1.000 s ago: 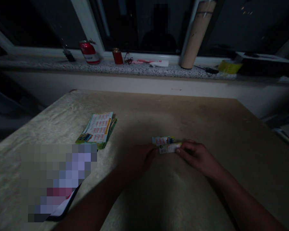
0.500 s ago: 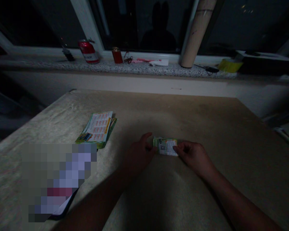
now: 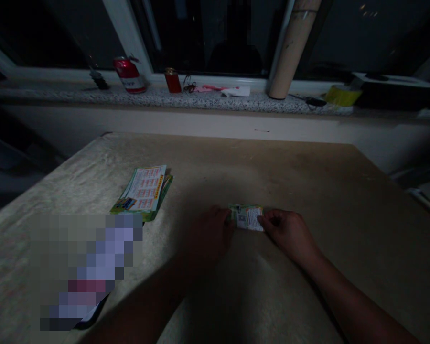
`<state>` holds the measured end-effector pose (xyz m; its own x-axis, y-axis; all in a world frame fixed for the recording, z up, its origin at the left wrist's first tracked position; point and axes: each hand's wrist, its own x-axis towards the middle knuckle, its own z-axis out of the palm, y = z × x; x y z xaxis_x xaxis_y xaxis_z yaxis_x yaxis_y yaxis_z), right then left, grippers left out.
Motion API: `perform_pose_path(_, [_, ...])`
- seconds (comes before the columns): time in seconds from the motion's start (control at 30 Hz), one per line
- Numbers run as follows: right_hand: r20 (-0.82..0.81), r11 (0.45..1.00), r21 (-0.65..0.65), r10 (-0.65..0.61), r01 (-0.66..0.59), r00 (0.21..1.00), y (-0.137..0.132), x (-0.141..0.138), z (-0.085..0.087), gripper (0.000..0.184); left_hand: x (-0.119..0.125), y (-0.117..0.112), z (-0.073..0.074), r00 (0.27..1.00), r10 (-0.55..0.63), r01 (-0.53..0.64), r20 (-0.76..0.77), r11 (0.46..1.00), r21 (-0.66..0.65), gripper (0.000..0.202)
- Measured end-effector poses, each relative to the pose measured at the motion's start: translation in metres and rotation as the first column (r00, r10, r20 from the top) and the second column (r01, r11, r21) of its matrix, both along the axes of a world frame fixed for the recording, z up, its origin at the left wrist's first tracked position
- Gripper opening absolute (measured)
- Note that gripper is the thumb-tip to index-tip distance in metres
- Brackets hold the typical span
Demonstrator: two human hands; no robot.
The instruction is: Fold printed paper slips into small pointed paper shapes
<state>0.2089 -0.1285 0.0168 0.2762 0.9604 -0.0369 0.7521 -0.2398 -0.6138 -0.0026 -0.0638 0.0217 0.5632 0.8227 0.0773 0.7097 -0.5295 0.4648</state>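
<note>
A small green-and-white printed leaflet (image 3: 246, 218), seemingly folded, with a square code on it, lies low over the table between my hands. My right hand (image 3: 288, 234) pinches its right end between thumb and fingers. At the left end, my left hand (image 3: 208, 236) is closed with its fingertips on the paper's edge; deep shadow hides part of those fingers. Off to the left rests a stack of larger printed leaflets (image 3: 143, 188), the top one white with red and orange print, green ones under it.
A phone (image 3: 93, 315), mostly pixelated, lies at the near left of the table (image 3: 290, 167). On the granite windowsill (image 3: 200, 101) stand a red can (image 3: 130, 75), a small red jar (image 3: 172, 81), a cardboard tube (image 3: 290, 52) and a roll of yellow tape (image 3: 343, 95).
My left hand's raised index finger has come down toward the leaflet's left end, and that hand is darker in shadow. My right hand keeps its pinch almost in place.
</note>
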Motion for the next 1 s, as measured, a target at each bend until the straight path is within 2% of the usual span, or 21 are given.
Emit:
perform_pose_path(0.1, [0.011, 1.0, 0.007, 0.002, -0.002, 1.0, 0.0, -0.001, 0.0, 0.026, 0.003, -0.011, -0.005, 0.995, -0.095, 0.099, -0.029, 0.977, 0.19, 0.036])
perform_pose_path(0.17, [0.003, 1.0, 0.012, -0.002, 0.002, 1.0, 0.0, -0.001, 0.001, 0.025, 0.006, -0.018, -0.009, 0.98, -0.192, 0.2, -0.058, 0.944, 0.264, 0.042])
perform_pose_path(0.27, [0.006, 1.0, 0.011, -0.003, 0.003, 1.0, 0.0, -0.002, 0.002, 0.026, 0.011, -0.028, -0.018, 0.949, -0.291, 0.313, -0.119, 0.917, 0.247, 0.056])
perform_pose_path(0.47, [0.101, 1.0, -0.003, 0.025, -0.025, 0.995, 0.002, -0.003, 0.005, 0.029, 0.016, -0.034, -0.025, 0.943, -0.269, 0.306, -0.199, 0.933, 0.191, 0.068])
perform_pose_path(0.83, [0.247, 0.999, -0.051, 0.022, -0.01, 0.969, 0.004, -0.004, 0.004, 0.031, 0.016, -0.034, -0.017, 0.935, -0.284, 0.318, -0.214, 0.936, 0.149, 0.069])
perform_pose_path(1.0, [0.212, 0.999, -0.047, 0.009, 0.001, 0.977, 0.003, -0.003, 0.006, 0.027, 0.015, -0.032, -0.019, 0.939, -0.279, 0.313, -0.199, 0.936, 0.162, 0.069])
